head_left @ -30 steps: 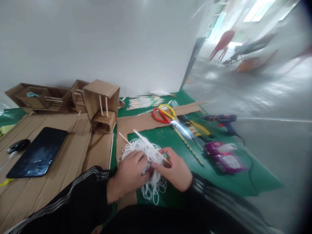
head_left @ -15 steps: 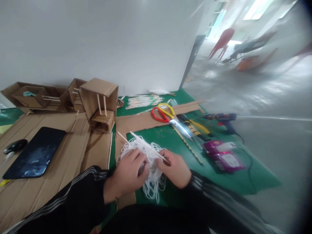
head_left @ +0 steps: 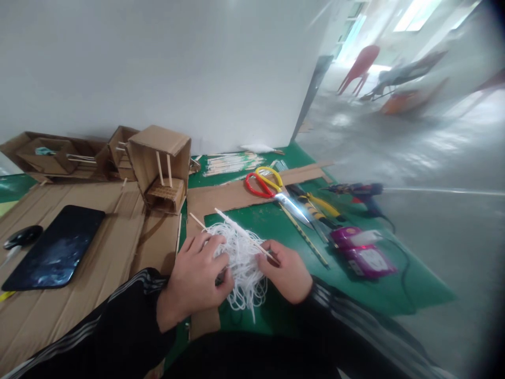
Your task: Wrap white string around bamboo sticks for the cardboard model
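Note:
A loose tangle of white string [head_left: 244, 268] lies on the green table top between my hands. My right hand [head_left: 286, 268] pinches the lower end of a thin wooden stick [head_left: 258, 246]; white string is wound round the stick's upper part, which points up and to the left over the tangle. My left hand [head_left: 201, 271] rests at the tangle's left side with its fingers curled, and whatever its fingertips grip is hidden. Another thin stick [head_left: 197, 221] pokes out above my left hand.
Scissors [head_left: 272, 187] with red and yellow handles lie beyond the string. To the right are pliers [head_left: 325, 205], a purple packet [head_left: 361, 252] and a glue gun [head_left: 363, 192]. Cardboard boxes [head_left: 161, 168] and a black tablet [head_left: 55, 247] are at left.
My left hand has shifted slightly left, off part of the tangle, and its fingers have loosened. The wound stick has moved a little right and shows more clearly.

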A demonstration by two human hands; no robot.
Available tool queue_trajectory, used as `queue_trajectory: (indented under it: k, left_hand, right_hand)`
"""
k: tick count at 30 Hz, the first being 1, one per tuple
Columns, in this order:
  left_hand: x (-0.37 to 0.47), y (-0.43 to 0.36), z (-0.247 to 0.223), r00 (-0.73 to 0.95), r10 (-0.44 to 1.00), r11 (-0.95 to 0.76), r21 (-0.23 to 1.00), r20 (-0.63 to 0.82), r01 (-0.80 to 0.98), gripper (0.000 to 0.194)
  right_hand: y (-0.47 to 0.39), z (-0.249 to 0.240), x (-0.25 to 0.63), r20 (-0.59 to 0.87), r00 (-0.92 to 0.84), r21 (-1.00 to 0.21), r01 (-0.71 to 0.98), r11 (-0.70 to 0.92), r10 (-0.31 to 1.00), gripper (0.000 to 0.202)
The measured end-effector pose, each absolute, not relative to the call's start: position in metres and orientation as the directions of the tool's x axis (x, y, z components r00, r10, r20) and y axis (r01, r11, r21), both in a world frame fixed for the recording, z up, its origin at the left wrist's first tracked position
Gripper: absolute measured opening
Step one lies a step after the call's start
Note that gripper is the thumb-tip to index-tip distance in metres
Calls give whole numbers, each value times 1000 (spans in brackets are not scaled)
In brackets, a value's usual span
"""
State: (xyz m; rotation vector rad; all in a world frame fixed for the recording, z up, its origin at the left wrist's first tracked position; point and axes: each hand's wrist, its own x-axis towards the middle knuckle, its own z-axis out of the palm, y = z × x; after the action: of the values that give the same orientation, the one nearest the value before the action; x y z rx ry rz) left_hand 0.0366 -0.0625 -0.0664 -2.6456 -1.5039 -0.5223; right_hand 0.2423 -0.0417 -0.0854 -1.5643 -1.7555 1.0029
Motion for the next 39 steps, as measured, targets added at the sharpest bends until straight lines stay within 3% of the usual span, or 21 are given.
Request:
queue_trajectory:
  k: [5, 8, 13, 17, 20, 26, 32, 35, 39]
  left_hand:
    - [33, -61, -67, 421, 840, -495, 166, 343, 853, 18]
    - [32, -57, -69, 372, 852, -500, 361, 368, 787, 16]
    - [30, -53, -71, 296, 902, -427, 758, 315, 493, 18]
    - [29, -53, -76, 296, 940, -263, 910, 167, 322, 23]
    - [30, -53, -80, 304, 947, -222, 899, 106, 378, 21]
    - [35, -51, -79, 365, 925, -333, 688, 105, 645, 15]
    - [38, -45, -81, 439, 895, -406, 540, 74, 737, 18]
    - [40, -42, -77, 456, 889, -404, 527, 35, 748, 22]
    - [45, -38, -62, 412, 911, -320, 616, -9, 720, 28]
  right_hand:
    - [-41, -85, 246, -75, -126, -836, 549, 6, 989, 19]
    - [-41, -86, 246, -88, -128, -841, 541, -4, 988, 20]
    - [-43, -85, 246, -81, -141, -855, 519, 4, 987, 24]
    - [-46, -82, 247, -73, -140, -884, 468, 1, 987, 30]
    - [-49, -79, 249, 5, -153, -903, 425, 71, 988, 29]
    - [-51, -74, 252, 141, -203, -893, 397, 213, 969, 29]
    - [-53, -75, 250, 210, -248, -891, 349, 290, 946, 26]
    - [-56, -76, 250, 225, -283, -878, 355, 320, 932, 25]
    - [-63, -72, 250, 230, -281, -849, 410, 333, 932, 23]
